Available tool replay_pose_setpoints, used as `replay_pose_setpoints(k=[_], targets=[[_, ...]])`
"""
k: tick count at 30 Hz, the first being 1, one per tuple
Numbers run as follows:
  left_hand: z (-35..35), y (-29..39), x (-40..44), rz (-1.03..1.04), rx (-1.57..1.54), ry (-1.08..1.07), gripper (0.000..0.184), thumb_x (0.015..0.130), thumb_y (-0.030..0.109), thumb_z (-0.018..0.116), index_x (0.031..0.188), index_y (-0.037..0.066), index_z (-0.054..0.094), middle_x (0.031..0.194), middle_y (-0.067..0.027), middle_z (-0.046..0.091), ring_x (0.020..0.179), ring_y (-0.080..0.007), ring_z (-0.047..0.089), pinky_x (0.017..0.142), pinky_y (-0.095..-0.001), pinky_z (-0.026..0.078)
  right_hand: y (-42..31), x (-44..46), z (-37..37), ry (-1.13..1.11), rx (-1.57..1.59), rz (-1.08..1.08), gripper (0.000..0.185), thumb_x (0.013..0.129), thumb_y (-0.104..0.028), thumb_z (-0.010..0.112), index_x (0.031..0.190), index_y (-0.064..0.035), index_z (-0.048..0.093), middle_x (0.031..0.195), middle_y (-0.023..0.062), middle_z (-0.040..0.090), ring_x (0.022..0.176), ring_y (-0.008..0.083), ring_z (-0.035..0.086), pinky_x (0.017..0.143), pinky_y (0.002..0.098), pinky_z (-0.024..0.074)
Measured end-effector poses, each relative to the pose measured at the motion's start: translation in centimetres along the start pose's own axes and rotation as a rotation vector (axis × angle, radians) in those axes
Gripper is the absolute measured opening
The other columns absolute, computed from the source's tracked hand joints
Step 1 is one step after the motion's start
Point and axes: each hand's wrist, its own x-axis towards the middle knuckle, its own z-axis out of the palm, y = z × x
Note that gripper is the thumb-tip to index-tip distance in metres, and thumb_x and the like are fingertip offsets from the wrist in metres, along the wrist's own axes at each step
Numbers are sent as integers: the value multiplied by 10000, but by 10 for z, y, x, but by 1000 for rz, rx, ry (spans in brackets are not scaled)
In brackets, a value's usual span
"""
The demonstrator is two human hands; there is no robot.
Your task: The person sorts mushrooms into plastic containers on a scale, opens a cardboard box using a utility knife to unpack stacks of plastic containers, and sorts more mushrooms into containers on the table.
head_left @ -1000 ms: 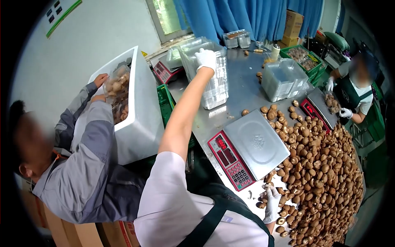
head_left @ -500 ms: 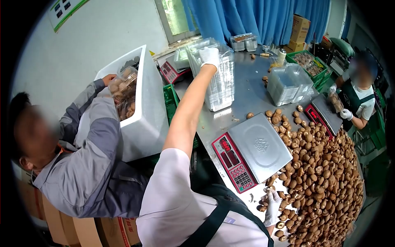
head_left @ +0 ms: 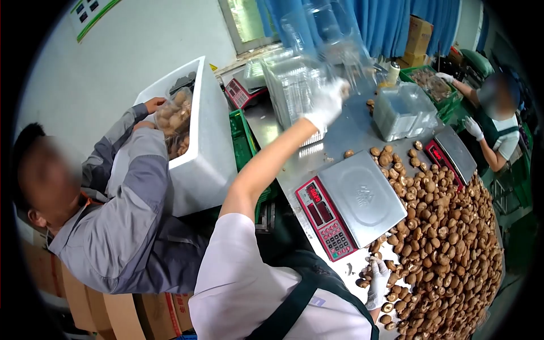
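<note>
My left hand (head_left: 328,105), in a white glove, is stretched out over the table, its fingers closed on a clear plastic clamshell box (head_left: 339,48). The box is raised, lid open, and smeared by motion. Just to its left stands a tall stack of clear plastic boxes (head_left: 289,85). My right hand (head_left: 378,286), also gloved, rests at the near edge of the brown mushrooms (head_left: 442,238); its fingers curl around a mushroom (head_left: 365,272), partly hidden. Between my hands sits a red and silver digital scale (head_left: 362,198) with a bare pan.
At the left, a person in grey handles packed mushrooms inside a white foam box (head_left: 207,136). Across the table, another gloved person stands by a second scale (head_left: 456,153) and a green crate (head_left: 450,102). More clear boxes (head_left: 402,113) stand near the table's middle.
My left hand has moved right and down from the stack, bringing a clear box away from it. My right hand stays put. The person opposite has reached toward the green crate.
</note>
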Motion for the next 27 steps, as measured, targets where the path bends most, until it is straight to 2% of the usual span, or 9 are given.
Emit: replay_pose_setpoints(k=[4, 8, 9, 10, 15, 22, 23, 24, 27], targets=[[15, 74, -97, 151, -115, -544, 196, 818, 87, 519, 1008, 91, 570, 848, -142, 609, 759, -338, 584, 653, -419, 468, 4, -4, -2, 29, -37, -35, 173, 899, -118, 509, 956, 12, 608, 812, 53, 624, 587, 101, 554, 534, 204, 443], [26, 106, -192, 147, -136, -1151, 205, 789, 71, 507, 975, 84, 591, 991, -116, 606, 881, -322, 566, 772, -416, 454, -2, -20, -12, 36, -63, 19, 184, 899, -114, 499, 959, 20, 610, 831, 61, 636, 648, 91, 560, 603, 218, 461], [25, 112, -207, 206, -148, -1016, 190, 790, 115, 540, 970, 88, 594, 1071, -80, 587, 927, -301, 549, 813, -401, 442, 4, -20, -20, -3, -63, 37, 188, 904, -116, 492, 961, 17, 612, 852, 64, 644, 654, 84, 563, 604, 218, 466], [20, 124, -209, 149, -67, -1028, 198, 786, 160, 574, 970, 88, 593, 1115, -59, 569, 954, -283, 538, 834, -391, 435, 6, -23, -22, 5, -39, 52, 190, 911, -118, 486, 979, 13, 607, 873, 74, 651, 660, 85, 571, 608, 220, 475], [13, 145, -200, 68, 74, -1098, 307, 757, 373, 646, 869, 89, 624, 863, -82, 605, 871, -269, 580, 756, -380, 473, 18, -38, -38, 22, 79, 6, 190, 928, -132, 482, 991, -3, 607, 835, 39, 640, 653, 68, 565, 586, 191, 456], [13, 157, -190, 36, 105, -1091, 452, 689, 518, 668, 822, 87, 644, 821, -91, 628, 842, -275, 588, 761, -378, 471, 30, -53, -65, 42, 171, 56, 179, 924, -115, 493, 1017, 3, 591, 828, 40, 628, 642, 71, 552, 562, 190, 422], [11, 160, -185, -23, 140, -1187, 564, 667, 565, 659, 961, 83, 635, 913, -130, 631, 892, -297, 584, 808, -381, 458, 31, -56, -69, 44, 180, 85, 179, 923, -112, 495, 1024, 5, 584, 820, 38, 625, 638, 70, 547, 561, 189, 419], [10, 167, -179, -24, 141, -1186, 564, 667, 565, 659, 961, 83, 635, 913, -130, 631, 892, -297, 584, 808, -381, 458, 33, -58, -73, 45, 188, 114, 179, 923, -110, 497, 1030, 7, 577, 811, 37, 622, 634, 68, 543, 559, 188, 415], [13, 193, -156, -14, 5, -1178, 725, 700, 547, 636, 1223, 67, 491, 1068, -182, 586, 1004, -320, 554, 888, -386, 420, 44, -62, -86, 56, 173, 83, 181, 916, -112, 504, 1019, 13, 583, 833, 52, 640, 636, 86, 568, 568, 198, 446]])
